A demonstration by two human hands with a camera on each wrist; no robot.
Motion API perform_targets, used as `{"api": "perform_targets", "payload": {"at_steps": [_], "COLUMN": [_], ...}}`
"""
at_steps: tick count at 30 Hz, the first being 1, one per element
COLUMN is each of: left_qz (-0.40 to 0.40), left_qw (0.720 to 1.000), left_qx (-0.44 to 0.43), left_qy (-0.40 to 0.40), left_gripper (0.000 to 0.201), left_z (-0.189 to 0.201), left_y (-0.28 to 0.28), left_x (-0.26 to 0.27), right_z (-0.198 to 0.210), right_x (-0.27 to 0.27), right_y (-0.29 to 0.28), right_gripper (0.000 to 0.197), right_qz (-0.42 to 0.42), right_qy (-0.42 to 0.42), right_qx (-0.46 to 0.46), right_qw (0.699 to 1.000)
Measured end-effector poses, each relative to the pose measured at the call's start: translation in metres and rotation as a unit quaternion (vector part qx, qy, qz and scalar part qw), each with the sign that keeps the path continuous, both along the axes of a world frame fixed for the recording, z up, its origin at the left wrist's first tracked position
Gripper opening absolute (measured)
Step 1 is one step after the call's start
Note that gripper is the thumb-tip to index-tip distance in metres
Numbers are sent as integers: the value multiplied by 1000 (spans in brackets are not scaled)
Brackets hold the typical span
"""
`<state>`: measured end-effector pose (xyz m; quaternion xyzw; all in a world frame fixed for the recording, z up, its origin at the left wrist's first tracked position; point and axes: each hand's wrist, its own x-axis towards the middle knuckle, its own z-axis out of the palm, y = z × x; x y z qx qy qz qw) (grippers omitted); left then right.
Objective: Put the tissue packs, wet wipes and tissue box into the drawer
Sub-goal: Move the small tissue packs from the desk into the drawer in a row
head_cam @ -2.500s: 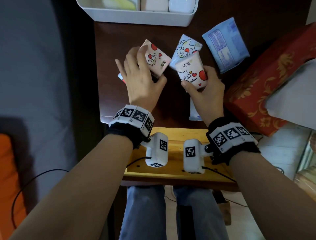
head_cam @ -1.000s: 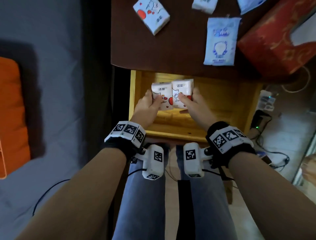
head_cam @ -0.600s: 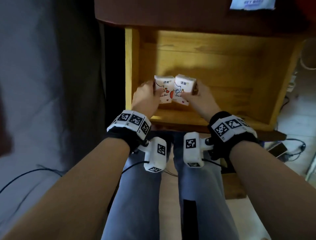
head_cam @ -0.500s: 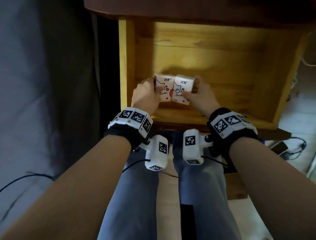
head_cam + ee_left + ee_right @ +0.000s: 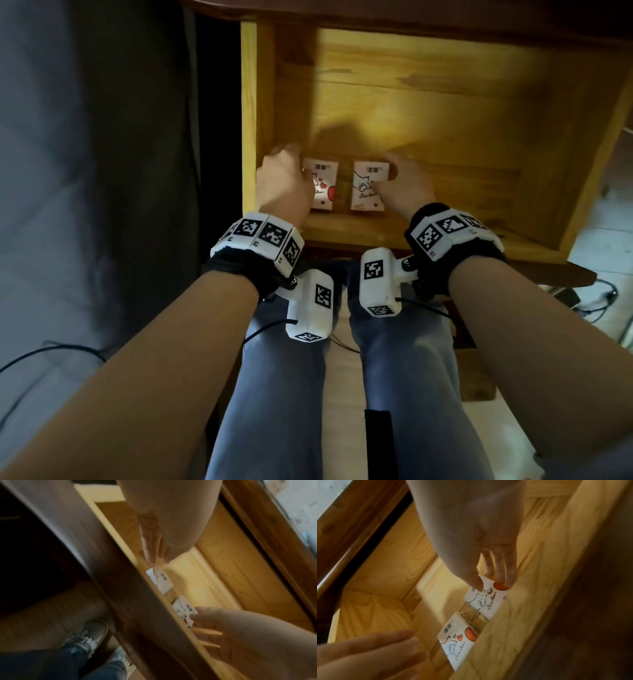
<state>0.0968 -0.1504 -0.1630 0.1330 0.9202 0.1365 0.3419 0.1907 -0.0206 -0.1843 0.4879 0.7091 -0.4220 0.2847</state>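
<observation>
Two white tissue packs with cartoon prints lie side by side, a small gap between them, on the floor of the open wooden drawer (image 5: 248, 102), close to its front wall. My left hand (image 5: 286, 178) is beside the left pack (image 5: 325, 186). In the right wrist view its fingers (image 5: 388, 646) are straight and off that pack (image 5: 458, 639). My right hand (image 5: 397, 174) pinches the right pack (image 5: 366, 190) between thumb and fingers (image 5: 502, 577), seen on the pack (image 5: 486, 600) in the right wrist view. The other packs, wet wipes and tissue box are out of view.
The drawer floor (image 5: 462, 137) behind and to the right of the packs is bare wood. The dark table edge (image 5: 411, 10) overhangs the drawer's back. My legs in jeans (image 5: 274, 394) are under the drawer front. Cables (image 5: 603, 298) lie on the floor at right.
Both hands carried the two packs from the table top down into the drawer. The packs, held together before, now lie apart near the front wall. The left hand has let go.
</observation>
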Motion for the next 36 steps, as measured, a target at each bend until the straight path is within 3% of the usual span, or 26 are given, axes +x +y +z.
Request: {"api": "perform_targets", "payload": {"at_steps": [6, 9, 13, 16, 19, 24, 29, 36], "left_qz": [76, 95, 133, 153, 154, 142, 158, 171], "left_qw": [976, 986, 983, 977, 975, 975, 971, 968], "left_qx": [76, 62, 130, 144, 155, 166, 174, 178], "left_qy": [189, 120, 13, -19, -34, -41, -32, -38], "left_gripper": [34, 41, 43, 43, 42, 42, 41, 41], "left_z": [28, 12, 0, -2, -2, -2, -6, -4], "left_y": [-23, -42, -56, -60, -62, -64, -65, -64], "left_x": [-22, -29, -29, -29, -30, -32, -30, -27], "right_z": [9, 5, -2, -7, -6, -4, -6, -6], "right_x": [-8, -14, -26, -33, -38, -47, -53, -52], "right_y": [-9, -17, -31, -41, -44, -48, -55, -52], "right_gripper": [44, 45, 44, 39, 40, 51, 53, 59], "right_qz": [15, 7, 32, 97, 136, 197, 290, 305], "right_qy": [-31, -8, 33, 31, 25, 104, 39, 5], "right_qx": [-38, -65, -81, -88, -59, -35, -69, -96], "right_qw": [999, 998, 996, 991, 989, 974, 954, 948]}}
